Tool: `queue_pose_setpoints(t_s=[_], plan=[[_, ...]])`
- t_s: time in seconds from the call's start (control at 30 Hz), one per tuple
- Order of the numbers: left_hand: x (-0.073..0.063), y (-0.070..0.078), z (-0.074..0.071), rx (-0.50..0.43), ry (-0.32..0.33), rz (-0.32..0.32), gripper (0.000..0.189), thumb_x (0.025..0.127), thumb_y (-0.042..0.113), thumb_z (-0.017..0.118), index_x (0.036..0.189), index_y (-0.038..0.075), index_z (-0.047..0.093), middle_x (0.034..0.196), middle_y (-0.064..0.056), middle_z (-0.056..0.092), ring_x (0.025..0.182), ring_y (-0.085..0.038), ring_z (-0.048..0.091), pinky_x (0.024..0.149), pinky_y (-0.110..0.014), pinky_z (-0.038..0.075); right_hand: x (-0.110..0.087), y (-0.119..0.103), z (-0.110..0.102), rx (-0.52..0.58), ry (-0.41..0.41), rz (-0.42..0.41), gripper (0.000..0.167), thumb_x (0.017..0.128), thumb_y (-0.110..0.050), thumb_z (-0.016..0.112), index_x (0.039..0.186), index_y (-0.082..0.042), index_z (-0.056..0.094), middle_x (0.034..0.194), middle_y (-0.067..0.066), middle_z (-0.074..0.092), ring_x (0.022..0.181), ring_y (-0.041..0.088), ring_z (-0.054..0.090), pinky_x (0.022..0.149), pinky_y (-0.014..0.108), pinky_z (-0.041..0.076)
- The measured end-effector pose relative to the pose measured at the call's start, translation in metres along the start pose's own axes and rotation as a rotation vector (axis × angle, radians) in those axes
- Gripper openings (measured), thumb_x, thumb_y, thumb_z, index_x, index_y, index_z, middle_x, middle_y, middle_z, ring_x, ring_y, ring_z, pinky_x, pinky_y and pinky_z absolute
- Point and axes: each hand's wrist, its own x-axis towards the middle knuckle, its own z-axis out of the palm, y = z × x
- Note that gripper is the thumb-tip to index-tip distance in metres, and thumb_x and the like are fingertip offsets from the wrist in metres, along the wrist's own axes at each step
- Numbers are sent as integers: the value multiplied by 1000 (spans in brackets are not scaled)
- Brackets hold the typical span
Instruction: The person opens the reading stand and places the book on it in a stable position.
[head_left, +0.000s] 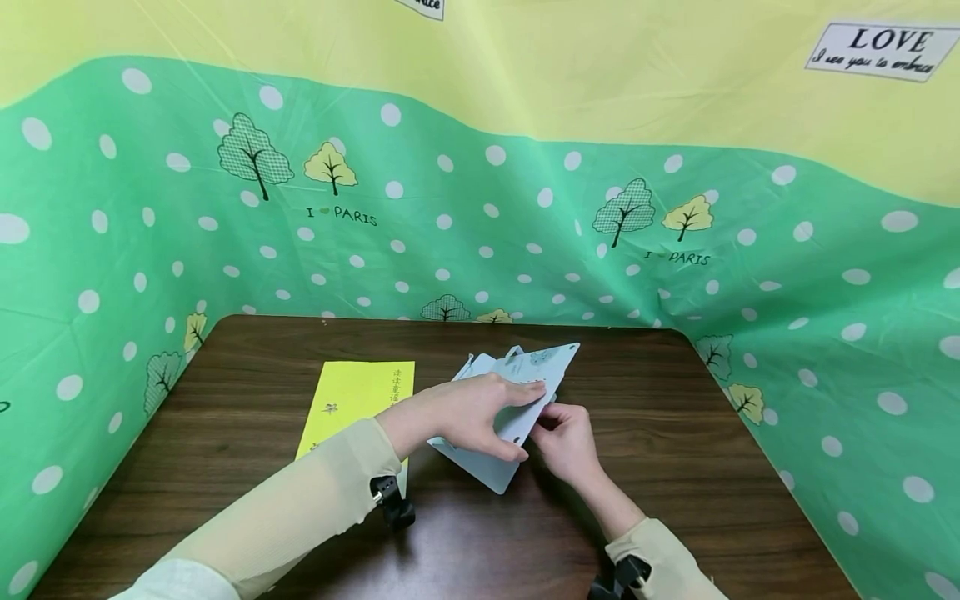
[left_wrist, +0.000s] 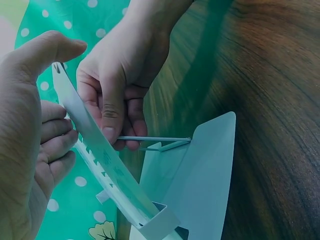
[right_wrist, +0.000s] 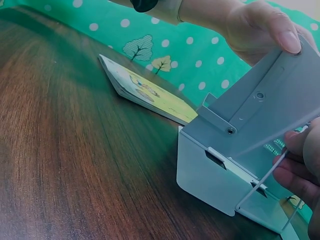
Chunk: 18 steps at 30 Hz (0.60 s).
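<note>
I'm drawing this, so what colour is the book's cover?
Mostly bright yellow; the book's cover shows best in the head view.

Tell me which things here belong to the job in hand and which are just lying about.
Part of the job:
pale folding stand
its wire prop
left hand, gripping the stand
right hand, pinching the prop

Apparently just around:
yellow book, lying untouched beside the stand
brown table, underneath both
spotted cloth, hanging behind
</note>
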Motion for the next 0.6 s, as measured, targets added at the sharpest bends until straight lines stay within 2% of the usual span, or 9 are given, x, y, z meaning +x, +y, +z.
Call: queue_pose_setpoints(t_s=[0.13, 0.4, 0.47, 0.53, 0.6], plan=[[-2, 0, 1, 7, -3, -16, 91, 91, 56, 78, 161, 10, 44, 163, -1, 43, 147, -11, 41, 111, -21, 40, 0, 4, 0, -13, -4, -6, 20, 77, 24, 71, 83, 7, 80, 77, 14, 76, 70, 5, 65, 63, 20, 54], [-7, -3, -2, -20, -13, -5, 92, 92, 59, 76, 162, 10, 42, 163, 1, 43, 148, -11, 40, 113, -22, 39, 0, 39, -4, -15, -7, 4, 21, 80, 19, 76, 87, 0, 82, 80, 8, 78, 71, 9, 68, 64, 23, 57], [-9, -5, -3, -44, -16, -4, 92, 92, 58, 77, 163, 11, 41, 164, 3, 42, 147, -11, 41, 110, -22, 41, -1, 41, -6, 12, -9, -3, 19, 82, 17, 77, 86, -1, 82, 80, 6, 77, 71, 10, 68, 64, 22, 57], [-11, -7, -5, -76, -16, -8, 92, 91, 55, 79, 163, 11, 41, 164, 3, 43, 139, -10, 50, 103, -22, 45, -1, 40, -8, 36, -7, -7, 18, 83, 16, 78, 85, -1, 82, 79, 7, 77, 70, 11, 69, 63, 22, 57], [-13, -10, -7, -103, -13, -15, 92, 91, 53, 81, 163, 12, 42, 163, 4, 43, 134, -11, 54, 99, -22, 46, -2, 37, -10, 46, -4, -2, 16, 85, 16, 77, 85, 0, 81, 79, 8, 77, 70, 12, 69, 64, 21, 57]])
